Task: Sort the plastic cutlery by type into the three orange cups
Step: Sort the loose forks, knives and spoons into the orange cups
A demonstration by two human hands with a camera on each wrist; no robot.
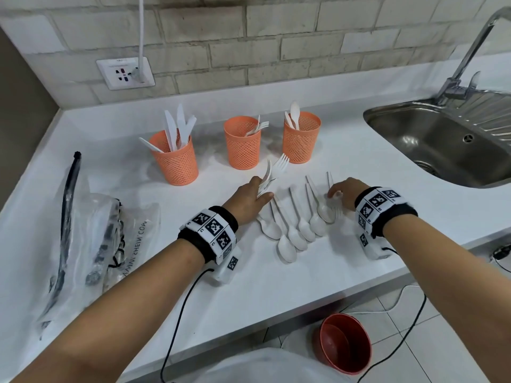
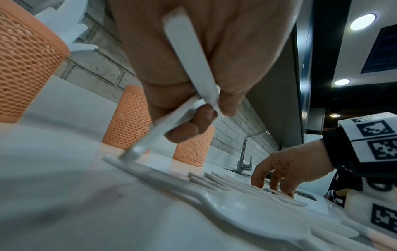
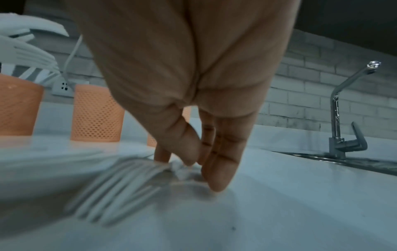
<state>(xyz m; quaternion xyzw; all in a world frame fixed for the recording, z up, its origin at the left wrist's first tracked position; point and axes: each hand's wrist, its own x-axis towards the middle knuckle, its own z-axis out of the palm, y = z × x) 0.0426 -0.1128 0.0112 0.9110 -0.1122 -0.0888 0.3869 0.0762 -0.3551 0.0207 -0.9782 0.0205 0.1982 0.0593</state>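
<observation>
**Forks in hand, spoons still on the table**

Left hand (image 1: pixel 249 199): grip clenched around two forks (image 1: pixel 272 171), handles pinched between thumb and fingers, tines pointing up and away toward the cups. Right hand (image 1: pixel 344 193): fingertips (image 3: pixel 217 180) pressed down on another fork (image 3: pixel 120 185) lying flat on the table (image 1: pixel 276 294); whether the grip has actually closed on it cannot be told, as the wrist view is blurred there.

Between the two hands, a row of spoons (image 1: pixel 293 230) lying side by side, bowls toward the near edge. Farther back, three orange cups: left cup (image 1: pixel 175 160) holding knives, middle cup (image 1: pixel 242 146) holding forks, right cup (image 1: pixel 301 138) holding spoons. Beyond these, a sink (image 1: pixel 442 142) at the right and a plastic bag (image 1: pixel 91 244) at the left.

Step in hand, by judgement: gathering the last forks. Next move calls for lifting the flat fork cleanly off the table, then dropping all forks handle-first into the middle cup. After that, spoons to the right cup.
</observation>
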